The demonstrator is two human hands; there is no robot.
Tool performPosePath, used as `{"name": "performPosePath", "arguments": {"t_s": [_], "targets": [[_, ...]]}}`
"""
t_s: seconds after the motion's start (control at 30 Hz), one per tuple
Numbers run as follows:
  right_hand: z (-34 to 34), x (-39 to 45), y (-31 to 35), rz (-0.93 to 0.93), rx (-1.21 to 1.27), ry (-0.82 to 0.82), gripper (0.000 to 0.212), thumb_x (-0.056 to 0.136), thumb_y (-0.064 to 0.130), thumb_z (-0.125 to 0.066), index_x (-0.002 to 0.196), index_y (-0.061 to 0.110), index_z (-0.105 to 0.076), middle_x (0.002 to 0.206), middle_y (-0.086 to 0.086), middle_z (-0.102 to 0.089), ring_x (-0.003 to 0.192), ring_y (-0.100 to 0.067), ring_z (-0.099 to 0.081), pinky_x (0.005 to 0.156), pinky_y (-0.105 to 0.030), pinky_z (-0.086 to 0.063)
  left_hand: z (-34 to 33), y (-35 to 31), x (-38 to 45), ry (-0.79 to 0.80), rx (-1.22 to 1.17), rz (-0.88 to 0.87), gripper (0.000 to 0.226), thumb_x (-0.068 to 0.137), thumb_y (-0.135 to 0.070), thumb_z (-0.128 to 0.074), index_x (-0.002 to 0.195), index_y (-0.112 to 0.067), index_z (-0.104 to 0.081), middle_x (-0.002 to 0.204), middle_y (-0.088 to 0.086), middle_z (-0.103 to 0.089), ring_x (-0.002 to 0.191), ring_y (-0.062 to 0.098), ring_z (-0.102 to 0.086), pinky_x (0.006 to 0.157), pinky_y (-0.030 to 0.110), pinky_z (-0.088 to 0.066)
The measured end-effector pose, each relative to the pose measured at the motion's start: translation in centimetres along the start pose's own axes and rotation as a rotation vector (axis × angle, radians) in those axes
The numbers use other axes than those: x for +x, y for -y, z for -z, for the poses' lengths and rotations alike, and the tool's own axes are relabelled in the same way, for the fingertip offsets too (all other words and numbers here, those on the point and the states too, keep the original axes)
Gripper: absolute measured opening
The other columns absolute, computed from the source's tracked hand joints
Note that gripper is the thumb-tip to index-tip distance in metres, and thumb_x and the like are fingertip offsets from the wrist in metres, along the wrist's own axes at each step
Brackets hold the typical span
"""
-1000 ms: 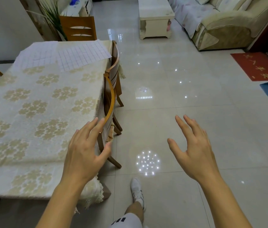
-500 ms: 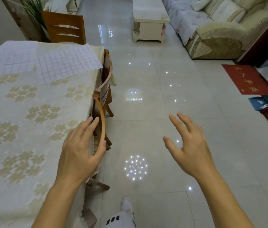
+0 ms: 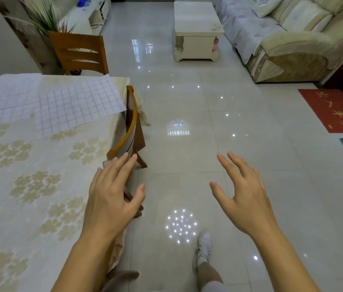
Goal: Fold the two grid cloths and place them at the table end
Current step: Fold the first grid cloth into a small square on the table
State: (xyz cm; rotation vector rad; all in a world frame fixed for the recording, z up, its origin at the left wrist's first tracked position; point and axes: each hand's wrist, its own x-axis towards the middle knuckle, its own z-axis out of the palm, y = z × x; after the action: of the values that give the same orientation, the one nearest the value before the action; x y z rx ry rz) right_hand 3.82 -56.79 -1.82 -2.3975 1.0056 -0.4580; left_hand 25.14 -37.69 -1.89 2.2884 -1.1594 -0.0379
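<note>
Two white cloths with a blue grid lie flat at the far end of the table (image 3: 29,186), which wears a cream floral tablecloth. The right grid cloth (image 3: 77,106) overlaps the left grid cloth (image 3: 6,95). My left hand (image 3: 111,197) hovers over the table's right edge, fingers spread, holding nothing. Over the tiled floor, my right hand (image 3: 244,197) is also open and empty. Both hands are well short of the cloths.
A wooden chair (image 3: 131,127) is tucked in along the table's right side, and another chair (image 3: 80,52) stands at the far end beside a plant. A coffee table (image 3: 197,30), a sofa (image 3: 288,39) and a red mat (image 3: 335,110) lie beyond on the glossy floor.
I have walked forward along the table's right side, so the grid cloths and the far chair are closer. Both hands stay open and raised in front of me.
</note>
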Motion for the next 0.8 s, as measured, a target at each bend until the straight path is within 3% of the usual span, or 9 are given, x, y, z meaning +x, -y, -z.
{"name": "performPosePath", "arguments": {"t_s": [0.23, 0.5, 0.8], "targets": [[2.9, 11.0, -5.8, 0.071, -0.033, 0.034, 0.066, 0.088, 0.058, -0.037, 0.150, 0.035, -0.037, 0.157, 0.006, -0.035, 0.148, -0.017, -0.027, 0.123, -0.050, -0.017, -4.0, -4.3, 10.0, -0.053, -0.022, 0.054, 0.065, 0.089, -0.050, -0.046, 0.150, -0.028, -0.041, 0.155, -0.005, -0.041, 0.144, 0.016, -0.034, 0.115, 0.052, -0.033], [5.6, 22.3, -11.1, 0.157, -0.063, 0.006, 0.064, 0.089, 0.053, -0.041, 0.149, 0.030, -0.041, 0.155, 0.001, -0.039, 0.148, -0.022, -0.030, 0.121, -0.051, -0.019, -8.7, -8.3, 19.3, -0.036, 0.048, 0.082, 0.063, 0.091, -0.049, -0.046, 0.150, -0.028, -0.040, 0.155, -0.006, -0.040, 0.145, 0.015, -0.033, 0.115, 0.055, -0.033], [4.2, 31.4, -13.0, 0.169, -0.029, 0.065, 0.064, 0.089, 0.054, -0.040, 0.149, 0.032, -0.040, 0.156, 0.002, -0.038, 0.148, -0.020, -0.029, 0.121, -0.048, -0.016, -11.5, -8.2, 27.4, -0.036, 0.104, 0.100, 0.063, 0.092, -0.049, -0.047, 0.151, -0.029, -0.037, 0.155, -0.007, -0.039, 0.146, 0.011, -0.028, 0.120, 0.050, -0.026]]}}
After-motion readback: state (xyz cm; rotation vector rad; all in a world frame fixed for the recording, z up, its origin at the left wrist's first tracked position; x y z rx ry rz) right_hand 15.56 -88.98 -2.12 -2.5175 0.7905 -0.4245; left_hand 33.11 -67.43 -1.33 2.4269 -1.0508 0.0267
